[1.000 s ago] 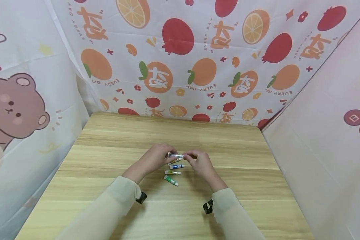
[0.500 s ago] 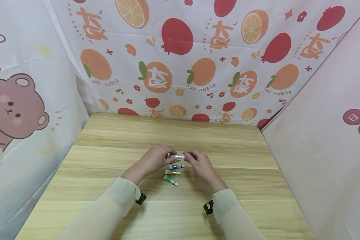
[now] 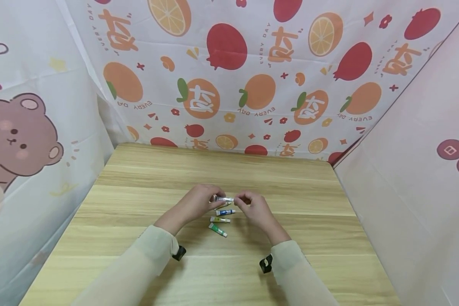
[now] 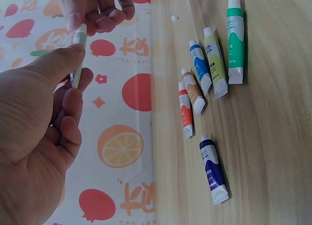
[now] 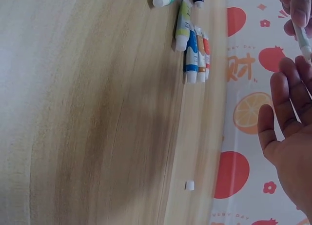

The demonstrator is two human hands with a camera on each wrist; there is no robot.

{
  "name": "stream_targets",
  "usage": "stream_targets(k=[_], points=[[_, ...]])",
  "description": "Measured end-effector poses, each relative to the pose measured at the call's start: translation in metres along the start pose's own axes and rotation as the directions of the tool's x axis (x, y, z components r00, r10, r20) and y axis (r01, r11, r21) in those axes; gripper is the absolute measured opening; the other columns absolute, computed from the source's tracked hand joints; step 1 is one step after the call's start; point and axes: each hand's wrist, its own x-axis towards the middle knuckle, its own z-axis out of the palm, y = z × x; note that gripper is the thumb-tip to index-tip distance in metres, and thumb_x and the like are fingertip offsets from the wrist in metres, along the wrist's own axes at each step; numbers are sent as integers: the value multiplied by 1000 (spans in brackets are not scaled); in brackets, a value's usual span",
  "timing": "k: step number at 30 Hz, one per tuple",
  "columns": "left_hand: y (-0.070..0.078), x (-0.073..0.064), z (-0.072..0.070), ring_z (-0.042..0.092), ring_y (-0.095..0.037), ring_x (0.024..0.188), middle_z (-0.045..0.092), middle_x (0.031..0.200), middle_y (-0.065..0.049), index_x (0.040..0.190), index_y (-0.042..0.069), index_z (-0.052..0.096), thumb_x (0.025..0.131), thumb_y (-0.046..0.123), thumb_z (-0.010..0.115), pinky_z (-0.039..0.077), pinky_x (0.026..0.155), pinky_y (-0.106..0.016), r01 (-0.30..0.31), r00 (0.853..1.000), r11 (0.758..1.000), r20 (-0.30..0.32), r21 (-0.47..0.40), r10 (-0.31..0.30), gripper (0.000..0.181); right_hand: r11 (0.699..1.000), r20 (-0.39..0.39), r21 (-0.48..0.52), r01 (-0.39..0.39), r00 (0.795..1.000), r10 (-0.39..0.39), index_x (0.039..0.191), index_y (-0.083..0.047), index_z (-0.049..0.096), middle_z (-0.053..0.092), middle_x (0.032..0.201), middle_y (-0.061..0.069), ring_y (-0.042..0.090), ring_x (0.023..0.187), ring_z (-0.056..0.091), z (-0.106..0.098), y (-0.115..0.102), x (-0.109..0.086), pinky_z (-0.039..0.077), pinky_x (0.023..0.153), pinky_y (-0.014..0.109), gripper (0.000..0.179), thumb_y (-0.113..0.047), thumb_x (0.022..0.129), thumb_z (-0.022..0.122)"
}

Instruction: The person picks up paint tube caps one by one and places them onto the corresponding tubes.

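Observation:
My left hand (image 3: 199, 202) pinches a small whitish paint tube (image 4: 78, 54) between thumb and fingers, raised over the far part of the table. My right hand (image 3: 257, 209) meets it from the other side, thumb and forefinger pinching at the tube's narrow end. In the right wrist view, the other fingers (image 5: 295, 93) of that hand stand loosely stretched. Below lie several more paint tubes: a green tube (image 4: 235, 47), a yellow-green tube (image 4: 216, 61), a blue tube (image 4: 200, 66), an ochre tube (image 4: 193, 91), a red tube (image 4: 185, 110) and a dark purple-blue tube (image 4: 213, 171).
A small white cap (image 5: 190, 185) lies loose on the wooden table (image 3: 310, 238). Fabric sheets enclose the table: a fruit-print cloth (image 3: 229, 97) at the back, a bear-print cloth (image 3: 30, 212) at left and a pale cloth (image 3: 405, 140) at right.
Both hands stay nearly in place around the whitish tube, which has shifted only slightly between the frames. The tubes on the table have not moved.

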Motion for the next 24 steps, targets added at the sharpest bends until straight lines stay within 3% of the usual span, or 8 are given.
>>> stream_targets(k=[7,11,16,19,24], points=[[0,-1,1,65,-3,83,80,101,7,111,19,81,101,27,79,58,74,-23,6,1000,1000,1,-3,-6,13,999,25,35,-28,999,27,123,-10,75,80,113,9,24,110,73,-1,1,-2,61,97,46,29,-32,113,59],[0,-1,1,65,-2,82,80,98,8,110,20,80,101,26,80,57,74,-23,9,1000,1000,-3,-11,-9,11,997,9,75,-33,999,33,130,-10,71,78,111,8,21,104,71,-1,0,-1,60,91,38,28,-28,109,67],[-1,-1,0,64,-2,81,80,98,8,110,20,81,101,26,80,57,73,-22,-1,1000,1000,-4,-11,1,11,998,-3,56,-7,1000,7,118,-13,74,77,106,2,16,100,70,0,-2,0,60,94,39,17,-15,101,77],[-1,0,0,64,-2,81,79,98,8,111,19,81,101,28,79,56,73,-22,-5,1000,1000,2,-4,5,13,999,-5,34,3,1000,-3,112,-15,76,78,107,2,18,103,72,1,-3,1,62,97,42,9,-16,103,75],[-1,0,0,64,-2,82,80,99,7,111,19,81,101,28,80,57,74,-22,0,1000,1000,4,-2,0,14,1000,13,-2,14,1000,-14,115,-13,76,80,111,4,21,108,74,1,-2,1,63,98,42,13,-21,108,69]])
